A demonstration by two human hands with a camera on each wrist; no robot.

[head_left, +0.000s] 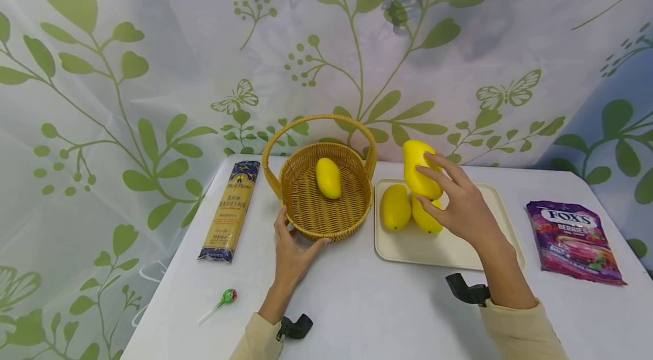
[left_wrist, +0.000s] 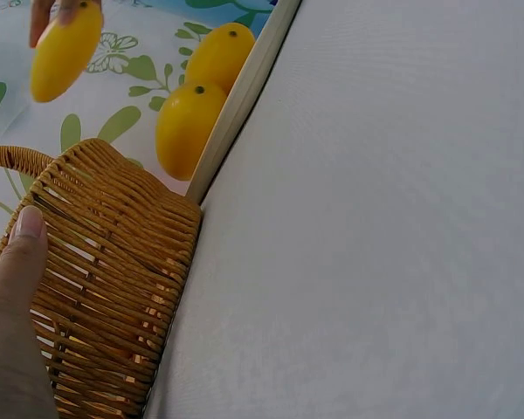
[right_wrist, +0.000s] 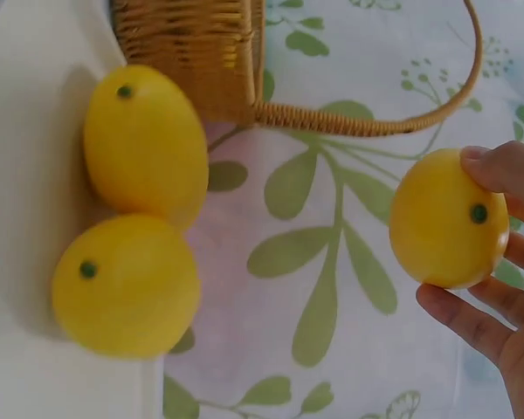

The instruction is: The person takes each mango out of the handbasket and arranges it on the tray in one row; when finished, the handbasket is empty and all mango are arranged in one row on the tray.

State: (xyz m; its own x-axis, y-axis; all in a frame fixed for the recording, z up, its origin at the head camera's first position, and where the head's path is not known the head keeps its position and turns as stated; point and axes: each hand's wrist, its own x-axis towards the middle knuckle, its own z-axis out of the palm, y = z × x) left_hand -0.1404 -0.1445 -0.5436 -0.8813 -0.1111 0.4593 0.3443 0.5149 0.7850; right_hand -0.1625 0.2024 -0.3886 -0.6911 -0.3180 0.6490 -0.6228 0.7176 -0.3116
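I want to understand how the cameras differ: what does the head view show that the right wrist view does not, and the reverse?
Only the head view shows the left hand touching the basket, the mango inside it, the yellow-and-blue packet, the lollipop and the FOX'S bag.

Only the right wrist view shows the green dot on the end of the held mango.

Both show the right hand holding that mango, two mangoes on the tray, and the basket.
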